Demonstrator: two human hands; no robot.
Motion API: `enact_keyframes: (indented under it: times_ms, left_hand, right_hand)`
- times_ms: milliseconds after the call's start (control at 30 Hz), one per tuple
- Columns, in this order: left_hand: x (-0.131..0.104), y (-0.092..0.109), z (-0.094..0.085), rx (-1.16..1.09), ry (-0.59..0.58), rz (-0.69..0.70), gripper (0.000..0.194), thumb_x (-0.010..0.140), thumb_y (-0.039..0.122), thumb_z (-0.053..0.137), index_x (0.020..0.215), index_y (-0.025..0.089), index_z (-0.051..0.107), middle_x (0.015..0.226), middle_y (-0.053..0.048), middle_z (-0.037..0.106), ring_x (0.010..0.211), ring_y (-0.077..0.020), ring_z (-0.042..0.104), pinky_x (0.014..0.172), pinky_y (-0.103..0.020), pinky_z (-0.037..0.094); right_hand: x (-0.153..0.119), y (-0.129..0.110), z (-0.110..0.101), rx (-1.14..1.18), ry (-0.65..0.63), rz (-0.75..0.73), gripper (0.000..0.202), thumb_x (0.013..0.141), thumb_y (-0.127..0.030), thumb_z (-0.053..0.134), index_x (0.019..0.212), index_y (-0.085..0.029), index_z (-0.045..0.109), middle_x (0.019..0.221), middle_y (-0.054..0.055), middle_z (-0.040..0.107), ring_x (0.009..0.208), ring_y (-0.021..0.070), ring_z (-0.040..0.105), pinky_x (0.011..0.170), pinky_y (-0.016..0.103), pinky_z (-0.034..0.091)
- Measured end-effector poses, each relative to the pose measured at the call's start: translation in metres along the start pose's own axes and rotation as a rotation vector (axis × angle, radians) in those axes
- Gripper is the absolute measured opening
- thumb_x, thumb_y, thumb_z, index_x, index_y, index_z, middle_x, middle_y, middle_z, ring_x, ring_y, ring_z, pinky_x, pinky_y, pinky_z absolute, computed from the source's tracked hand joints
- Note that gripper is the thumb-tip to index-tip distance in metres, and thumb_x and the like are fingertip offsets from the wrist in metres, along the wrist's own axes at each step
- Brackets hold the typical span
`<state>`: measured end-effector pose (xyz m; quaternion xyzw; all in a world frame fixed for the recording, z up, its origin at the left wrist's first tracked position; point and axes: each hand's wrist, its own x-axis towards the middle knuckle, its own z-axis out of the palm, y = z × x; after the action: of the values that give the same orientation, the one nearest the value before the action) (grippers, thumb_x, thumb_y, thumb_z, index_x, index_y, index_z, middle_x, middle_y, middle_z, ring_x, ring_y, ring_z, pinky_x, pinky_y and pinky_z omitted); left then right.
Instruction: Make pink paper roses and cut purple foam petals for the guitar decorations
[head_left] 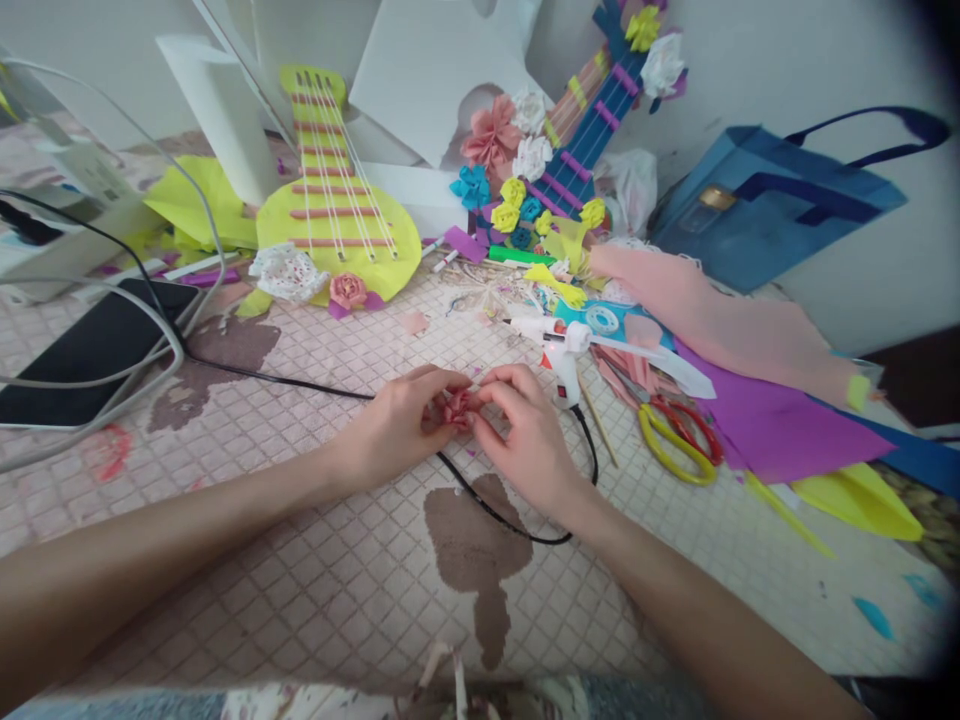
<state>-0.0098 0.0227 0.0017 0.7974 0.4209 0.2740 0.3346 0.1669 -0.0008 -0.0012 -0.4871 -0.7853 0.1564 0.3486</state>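
Observation:
A small pink paper flower (458, 409) is held between both hands over the middle of the checked table cover. My left hand (401, 420) has its fingers closed round the flower's left side. On the other side, my right hand (523, 425) pinches the petals between thumb and fingers. Just beyond my right hand lies a white glue gun (561, 362), its black cord looping below both hands. A yellow paper guitar (341, 215) with white strings leans at the back, with a pink rose (348, 291) and a white flower (289, 273) at its base.
A blue paper guitar (600, 135) with flowers leans at the back. Scissors (679, 440), purple paper (787, 425) and pink paper (720, 310) lie at right, before a blue bag (780, 200). Cables cross a black tablet (90, 350) at left.

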Motion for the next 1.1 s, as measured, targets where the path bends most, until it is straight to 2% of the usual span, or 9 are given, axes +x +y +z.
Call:
enact_keyframes:
  times_ms: [167,367,433,533,600,767,867,1000,1100]
  left_hand:
    - [0.000,0.004,-0.001,0.008,0.003,0.013,0.030,0.077,0.012,0.057,0.106,0.019,0.060,0.090,-0.003,0.063,0.071,-0.0126,0.058,0.065,-0.025,0.048]
    - [0.000,0.002,-0.002,-0.021,0.006,-0.025,0.026,0.081,0.026,0.061,0.106,0.017,0.062,0.088,-0.004,0.064,0.070,-0.0131,0.059,0.061,-0.025,0.048]
    - [0.000,0.000,-0.003,-0.025,0.012,-0.032,0.028,0.081,0.026,0.061,0.107,0.017,0.061,0.091,-0.005,0.065,0.069,-0.0127,0.059,0.061,-0.025,0.048]
    - [0.001,-0.004,-0.004,-0.020,0.017,-0.037,0.032,0.079,0.024,0.062,0.110,0.018,0.060,0.091,-0.004,0.066,0.068,-0.0121,0.059,0.061,-0.024,0.049]
    - [0.001,-0.005,-0.006,-0.016,0.024,-0.054,0.034,0.077,0.024,0.063,0.110,0.017,0.060,0.090,-0.004,0.067,0.066,-0.0117,0.059,0.061,-0.025,0.050]
    - [0.002,-0.007,-0.013,-0.013,0.037,-0.095,0.036,0.077,0.026,0.065,0.110,0.015,0.060,0.092,-0.005,0.067,0.067,-0.0119,0.060,0.062,-0.025,0.052]
    - [0.003,-0.010,-0.017,-0.038,0.043,-0.101,0.035,0.077,0.029,0.065,0.109,0.017,0.061,0.090,-0.004,0.068,0.068,-0.0127,0.061,0.064,-0.025,0.053]
    - [0.005,-0.015,-0.023,-0.141,0.042,-0.146,0.037,0.074,0.032,0.068,0.108,0.016,0.062,0.090,-0.005,0.069,0.075,-0.0157,0.063,0.069,-0.029,0.054]
    - [0.006,-0.014,-0.027,-0.320,-0.002,-0.214,0.042,0.072,0.031,0.070,0.109,0.014,0.061,0.096,-0.007,0.070,0.084,-0.0187,0.065,0.072,-0.031,0.054]
  right_hand:
    - [0.000,0.000,0.001,0.024,-0.038,0.012,0.017,0.079,-0.006,0.052,0.080,-0.023,0.054,0.097,0.006,0.051,0.099,0.0221,0.053,0.087,0.040,0.049]
    - [0.001,-0.005,-0.008,0.167,0.014,0.029,0.011,0.086,-0.013,0.051,0.082,-0.023,0.054,0.093,0.004,0.055,0.093,0.0189,0.056,0.080,0.036,0.049]
    - [0.000,-0.005,-0.013,0.331,0.008,0.084,0.009,0.089,-0.018,0.051,0.081,-0.022,0.052,0.093,0.003,0.057,0.084,0.0160,0.058,0.071,0.031,0.050]
    - [-0.001,-0.004,-0.016,0.678,-0.079,0.195,0.011,0.094,-0.028,0.047,0.084,-0.022,0.047,0.094,0.003,0.062,0.068,0.0124,0.060,0.055,0.026,0.048]
    - [-0.003,-0.002,-0.017,0.812,-0.097,0.238,0.014,0.095,-0.033,0.046,0.085,-0.023,0.045,0.087,0.002,0.065,0.066,0.0133,0.061,0.054,0.027,0.049]
    - [-0.007,-0.002,-0.025,0.771,0.072,0.164,0.017,0.092,-0.040,0.051,0.086,-0.025,0.046,0.068,-0.002,0.059,0.069,0.0164,0.061,0.069,0.037,0.054]
    - [-0.008,-0.010,-0.037,0.750,0.179,0.071,0.016,0.092,-0.040,0.052,0.085,-0.027,0.047,0.063,-0.004,0.053,0.063,0.0166,0.058,0.065,0.037,0.054]
    - [-0.007,-0.016,-0.051,0.760,0.377,-0.051,0.011,0.091,-0.032,0.056,0.084,-0.026,0.051,0.060,-0.004,0.050,0.056,0.0137,0.053,0.058,0.032,0.051]
    - [-0.008,-0.013,-0.050,0.752,0.429,-0.026,0.007,0.091,-0.027,0.057,0.086,-0.023,0.053,0.062,-0.004,0.053,0.056,0.0119,0.053,0.053,0.028,0.048]
